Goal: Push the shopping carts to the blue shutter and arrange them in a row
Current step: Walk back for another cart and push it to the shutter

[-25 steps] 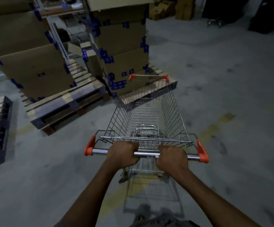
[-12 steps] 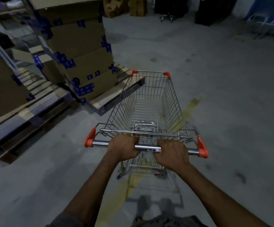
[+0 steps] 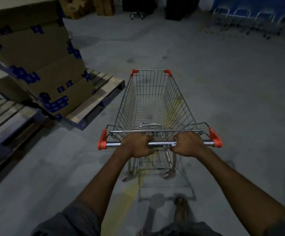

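No writing legible: blue tape patches on the stacked brown cardboard boxes (image 3: 41, 65) are too blurred to read. Silver wire-mesh shopping cart (image 3: 152, 103) w/ orange plastic corner caps stands mid grey concrete floor (image 3: 231, 99), over a faded yellow painted line (image 3: 121, 206). Left hand (image 3: 135, 145) & right hand (image 3: 188, 144) both clenched round its shiny chrome handle bar (image 3: 161, 143), side by side near the middle, cart basket straight ahead of them. Boxes sit on a slatted wooden pallet (image 3: 94, 103) just left of the cart. Blue shutter (image 3: 257, 4) at the floor's far right corner, blurred metal frames (image 3: 250, 21) in front.
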Demonstrator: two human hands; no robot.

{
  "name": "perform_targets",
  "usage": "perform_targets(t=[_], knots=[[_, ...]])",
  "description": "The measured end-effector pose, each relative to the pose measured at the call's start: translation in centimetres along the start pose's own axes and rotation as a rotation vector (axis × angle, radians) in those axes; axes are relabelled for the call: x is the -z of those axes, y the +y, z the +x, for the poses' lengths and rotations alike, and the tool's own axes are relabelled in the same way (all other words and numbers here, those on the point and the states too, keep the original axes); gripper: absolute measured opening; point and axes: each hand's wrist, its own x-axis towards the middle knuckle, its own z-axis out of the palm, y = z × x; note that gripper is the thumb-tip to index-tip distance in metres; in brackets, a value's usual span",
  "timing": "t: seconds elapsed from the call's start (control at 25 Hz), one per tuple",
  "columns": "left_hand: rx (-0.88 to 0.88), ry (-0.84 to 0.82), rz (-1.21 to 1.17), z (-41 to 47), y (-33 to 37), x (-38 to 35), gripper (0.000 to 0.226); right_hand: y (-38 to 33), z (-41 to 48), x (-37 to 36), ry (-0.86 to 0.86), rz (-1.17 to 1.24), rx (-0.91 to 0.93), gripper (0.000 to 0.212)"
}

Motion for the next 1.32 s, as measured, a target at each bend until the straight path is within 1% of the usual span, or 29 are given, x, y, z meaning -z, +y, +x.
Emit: perform_targets(t=[0.08,0.2,0.32,0.44,0.56,0.68,0.84,0.96,1.16,1.32], knots=[[-0.006,0.000,0.047,2.2,0.7,0.2,0.040,1.7,0.4,0.5,-0.023,0.007,-0.062,0.038],[0.025,0.028,0.085,5.5,1.9,0.0,0.044,3.8,0.6,0.7,0.080,-0.049,-0.132,0.032],[0.028,-0.008,0.061,9.0,3.0,0.4,0.044,5.8,0.7,0.3,0.218,-0.138,-0.136,0.031],[0.005,-0.049,0.059,12.7,3.5,0.6,0.045,8.3,1.9,-0.1,0.284,-0.151,-0.159,0.028],[-0.013,-0.029,0.080,16.5,4.2,1.1,0.046,11.1,3.7,0.0,0.305,-0.162,-0.198,0.028],[-0.020,0.014,0.130,20.3,5.4,1.6,0.040,14.3,5.5,0.5,0.370,-0.149,-0.209,0.032],[0.008,0.058,0.171,25.7,7.5,2.2,0.038,19.1,7.9,1.2,0.340,-0.172,-0.249,0.030],[0.006,0.055,0.179,30.0,9.1,2.9,0.037,22.8,9.7,2.2,0.296,-0.127,-0.252,0.029],[-0.048,0.064,0.211,37.4,11.2,3.9,0.036,29.0,13.4,3.6,0.283,-0.132,-0.300,0.034],[-0.107,0.089,0.260,44.4,11.8,4.3,0.038,34.1,17.2,4.2,0.293,-0.113,-0.348,0.029]])
